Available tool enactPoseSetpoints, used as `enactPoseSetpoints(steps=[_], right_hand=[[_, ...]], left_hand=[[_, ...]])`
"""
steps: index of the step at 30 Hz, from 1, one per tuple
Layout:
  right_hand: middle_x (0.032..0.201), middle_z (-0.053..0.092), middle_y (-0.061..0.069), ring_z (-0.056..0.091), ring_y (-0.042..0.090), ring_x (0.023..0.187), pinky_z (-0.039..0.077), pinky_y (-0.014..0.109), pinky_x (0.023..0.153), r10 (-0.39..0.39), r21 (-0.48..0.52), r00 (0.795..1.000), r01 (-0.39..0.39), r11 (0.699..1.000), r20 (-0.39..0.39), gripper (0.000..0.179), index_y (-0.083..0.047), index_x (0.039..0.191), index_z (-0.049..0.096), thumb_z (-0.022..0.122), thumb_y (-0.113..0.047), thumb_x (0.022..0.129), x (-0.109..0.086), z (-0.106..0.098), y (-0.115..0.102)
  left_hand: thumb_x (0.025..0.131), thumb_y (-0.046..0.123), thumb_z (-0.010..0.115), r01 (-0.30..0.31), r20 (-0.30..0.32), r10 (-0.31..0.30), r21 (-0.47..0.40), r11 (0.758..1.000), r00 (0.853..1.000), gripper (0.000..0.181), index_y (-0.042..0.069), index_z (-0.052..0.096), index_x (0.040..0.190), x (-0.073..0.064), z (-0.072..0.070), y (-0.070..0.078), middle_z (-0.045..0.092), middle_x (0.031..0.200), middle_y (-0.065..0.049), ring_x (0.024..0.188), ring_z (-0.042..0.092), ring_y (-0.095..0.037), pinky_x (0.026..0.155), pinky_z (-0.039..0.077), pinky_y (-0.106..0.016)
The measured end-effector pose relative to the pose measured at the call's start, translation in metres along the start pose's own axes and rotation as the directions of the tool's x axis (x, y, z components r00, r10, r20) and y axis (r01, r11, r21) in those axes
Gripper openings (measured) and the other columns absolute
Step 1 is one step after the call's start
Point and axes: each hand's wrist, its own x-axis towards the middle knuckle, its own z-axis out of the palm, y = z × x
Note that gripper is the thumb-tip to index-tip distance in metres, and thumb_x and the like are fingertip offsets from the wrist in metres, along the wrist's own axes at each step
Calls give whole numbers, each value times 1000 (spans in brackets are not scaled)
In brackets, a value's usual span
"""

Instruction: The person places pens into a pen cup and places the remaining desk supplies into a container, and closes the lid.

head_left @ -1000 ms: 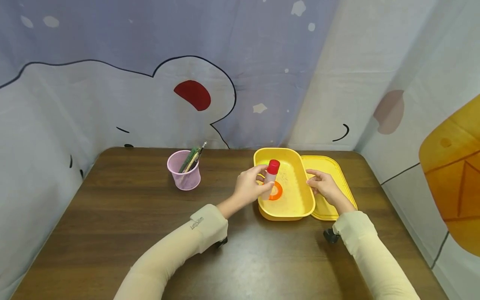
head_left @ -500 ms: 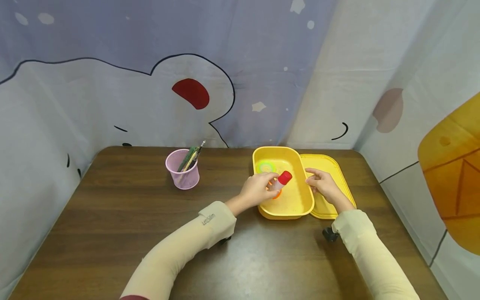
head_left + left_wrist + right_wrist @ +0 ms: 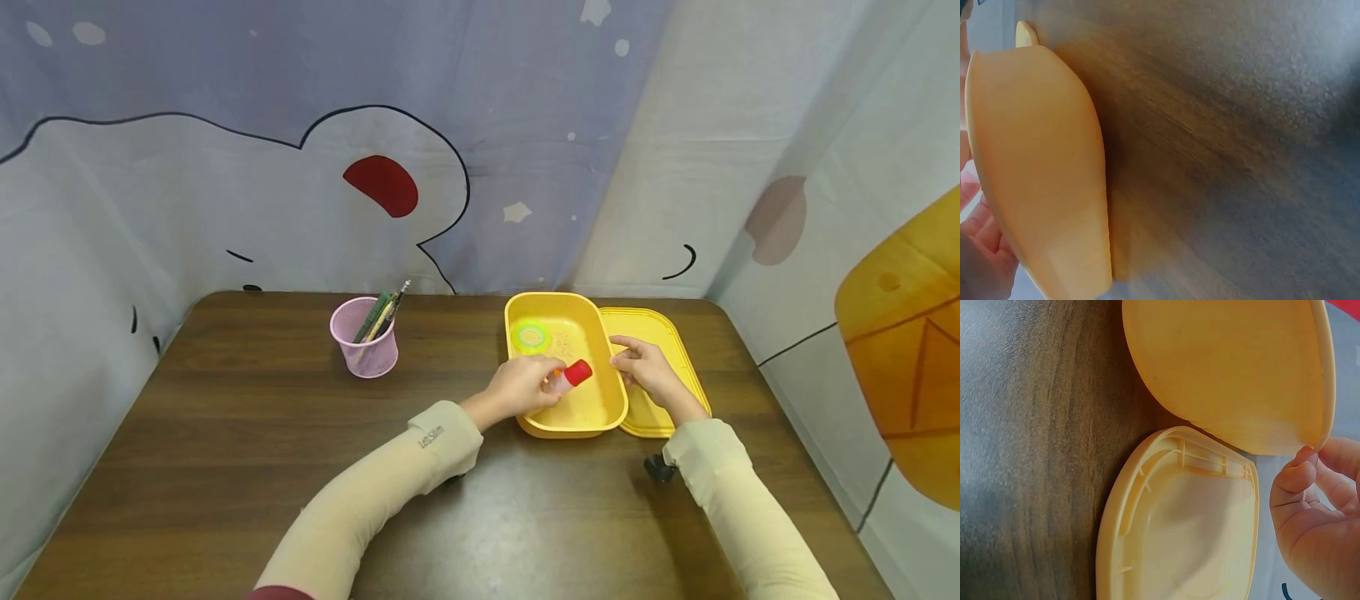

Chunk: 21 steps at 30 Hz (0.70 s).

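My left hand holds a glue stick with a red cap and pale body, low over the yellow plastic box. The glue stick tilts, cap toward the right. A green-yellow ring lies inside the box at the back left; an orange ring is mostly hidden behind the fingers. My right hand pinches the box's right rim between thumb and finger, as the right wrist view shows at the hand. In the left wrist view the box wall hides most of the left hand.
A yellow lid lies on the table right of the box, inner side up in the right wrist view. A pink mesh pen cup with several pens stands left of the box. A printed curtain hangs behind the brown wooden table.
My left hand has moved right and down with the glue stick, which has tipped from nearly upright toward lying flat. The green-yellow ring has come into sight. The right hand stays at the rim.
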Motion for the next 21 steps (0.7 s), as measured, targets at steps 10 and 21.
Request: enactPoseSetpoints(steps=[10, 21], right_hand=[[73, 48, -2, 39, 5, 52, 39, 21, 50, 8, 8, 1000, -8, 1000, 4, 51, 5, 134, 30, 49, -4, 88, -2, 0, -3], [72, 49, -1, 40, 8, 53, 40, 22, 50, 34, 16, 999, -34, 999, 2, 50, 6, 133, 31, 48, -1, 87, -1, 1, -5]], left_hand=[[76, 33, 64, -4, 49, 4, 13, 1000, 999, 39, 20, 59, 112, 8, 5, 0, 63, 92, 8, 78, 55, -5, 64, 43, -19], [75, 35, 62, 6, 108, -10, 37, 999, 994, 31, 23, 62, 104, 25, 19, 6, 59, 81, 11, 73, 50, -5, 58, 38, -19]])
